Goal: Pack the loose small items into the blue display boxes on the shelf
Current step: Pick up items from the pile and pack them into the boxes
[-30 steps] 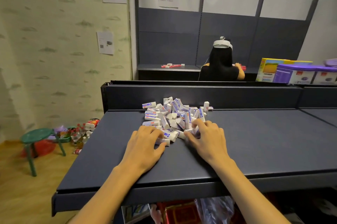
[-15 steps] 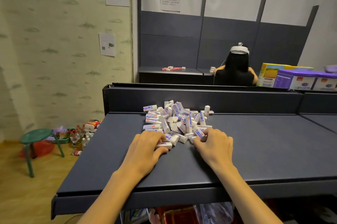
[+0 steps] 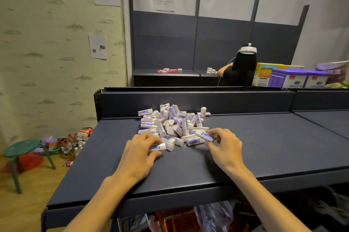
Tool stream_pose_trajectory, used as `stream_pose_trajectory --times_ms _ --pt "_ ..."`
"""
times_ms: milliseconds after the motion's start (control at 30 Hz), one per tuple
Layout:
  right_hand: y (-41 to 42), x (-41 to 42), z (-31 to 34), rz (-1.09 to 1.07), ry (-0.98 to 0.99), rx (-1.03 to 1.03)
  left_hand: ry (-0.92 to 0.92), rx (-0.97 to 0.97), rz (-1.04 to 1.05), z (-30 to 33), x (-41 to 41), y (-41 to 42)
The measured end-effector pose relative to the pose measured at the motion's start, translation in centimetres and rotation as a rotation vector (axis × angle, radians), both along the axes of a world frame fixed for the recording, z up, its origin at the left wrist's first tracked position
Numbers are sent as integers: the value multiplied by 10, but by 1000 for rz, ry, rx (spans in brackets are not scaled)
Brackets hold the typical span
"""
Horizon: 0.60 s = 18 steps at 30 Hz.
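Erasers [image 3: 172, 124], small white blocks in blue-and-white printed sleeves, lie in a loose heap toward the back of the dark grey shelf [image 3: 264, 148] in front of me, just short of its upright back panel. My left hand [image 3: 140, 153] lies palm down at the near left edge of the heap, fingers curled over one eraser [image 3: 158, 147] and pressing it against the shelf, thumb stretched out beneath it. My right hand [image 3: 225, 148] is at the near right edge, its fingertips pinching one end of another eraser [image 3: 204, 135], which is tilted up off the pile. Both my bare forearms reach in over the front lip of the shelf. Beyond the back panel, another person [image 3: 239, 73] wearing a white headset stands facing a further shelf unit. Purple and yellow cartons [image 3: 289, 78] sit at the far right. On the wooden floor to my left stands a green stool [image 3: 22, 148], with small bottles [image 3: 70, 146] clustered beside it.
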State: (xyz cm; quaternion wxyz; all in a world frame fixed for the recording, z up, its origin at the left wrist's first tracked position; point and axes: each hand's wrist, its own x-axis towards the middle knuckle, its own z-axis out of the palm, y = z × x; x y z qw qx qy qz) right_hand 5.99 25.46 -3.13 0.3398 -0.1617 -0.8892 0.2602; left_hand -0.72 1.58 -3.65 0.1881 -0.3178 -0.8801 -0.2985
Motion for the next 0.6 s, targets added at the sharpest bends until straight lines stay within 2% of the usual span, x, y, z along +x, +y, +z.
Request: stream_pose_trajectory --times_ms 300,600 --pt "39 42 11 111 10 -95 -8 52 -49 25 36 45" --pt "135 111 21 133 -75 -132 50 -60 -138 35 93 149"
